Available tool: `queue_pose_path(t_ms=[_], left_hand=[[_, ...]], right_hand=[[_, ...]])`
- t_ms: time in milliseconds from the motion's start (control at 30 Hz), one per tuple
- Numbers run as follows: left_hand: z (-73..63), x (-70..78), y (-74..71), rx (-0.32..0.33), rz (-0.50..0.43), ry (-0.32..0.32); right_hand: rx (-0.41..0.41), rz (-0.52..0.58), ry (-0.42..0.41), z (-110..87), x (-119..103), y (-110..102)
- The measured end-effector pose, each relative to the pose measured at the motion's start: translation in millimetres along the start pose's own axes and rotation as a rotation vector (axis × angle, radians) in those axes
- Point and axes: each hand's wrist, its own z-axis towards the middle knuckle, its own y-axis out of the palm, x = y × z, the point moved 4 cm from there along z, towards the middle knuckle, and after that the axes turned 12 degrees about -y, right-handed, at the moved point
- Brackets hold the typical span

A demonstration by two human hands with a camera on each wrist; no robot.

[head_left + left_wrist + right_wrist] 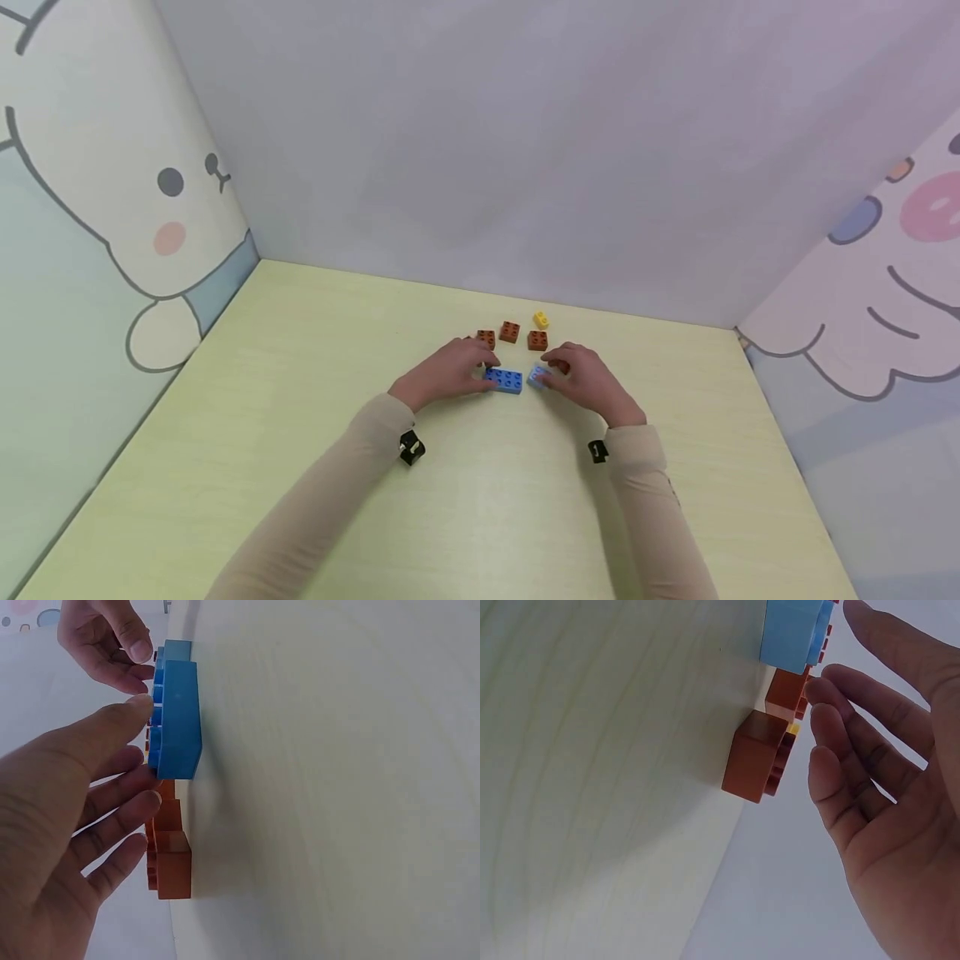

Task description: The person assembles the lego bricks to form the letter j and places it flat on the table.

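A blue eight-stud toy brick (507, 382) lies studs-up on the table. My left hand (450, 372) is over its left end, with thumb and fingers spread and loosely bent. In the left wrist view the thumb is close to the studs of the blue brick (180, 724); whether it touches cannot be told. Just right of that brick lies a smaller light blue brick (536, 377). My right hand (588, 383) hovers at it, fingers loosely bent. In the right wrist view those fingers stand apart from the light blue brick (789, 634) and hold nothing.
Behind the blue bricks sit several brown bricks (510, 332), some partly covered by the hands. One brown brick (754, 757) is beneath the right fingers. A small yellow brick (541, 320) lies farthest back, near the rear wall (480, 167). The pale table (480, 500) stretches toward me.
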Motion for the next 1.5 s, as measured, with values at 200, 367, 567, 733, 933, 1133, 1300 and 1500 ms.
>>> queue_pose_path(t_ms=[200,367,567,733,933,1133,1300,1500], left_hand=[[1.2,-0.7,4.4,0.019,0.045,0.02],[2.0,0.1,5.1,0.02,0.043,0.022],[4.1,1.3,5.1,0.028,0.048,0.033],[6.7,1.4,7.7,0.038,0.09,0.037],[6.9,1.5,8.5,0.051,0.113,0.034],[6.2,1.5,7.9,0.066,0.118,0.034],[6.7,0.3,9.2,0.066,0.12,0.023],[8.0,0.0,10.9,0.065,0.097,0.017]], right_hand=[[-0.043,-0.003,0.04,1.8,-2,2],[-0.058,-0.009,0.032,3.0,-3,2],[-0.083,-0.01,0.026,5.4,-4,3],[-0.089,-0.009,0.02,6.6,-4,2],[-0.075,-0.029,0.003,8.2,-4,-1],[-0.034,-0.022,-0.022,8.0,-12,-10],[-0.034,-0.009,-0.044,8.6,-20,-12],[-0.047,-0.009,-0.067,10.0,-26,-8]])
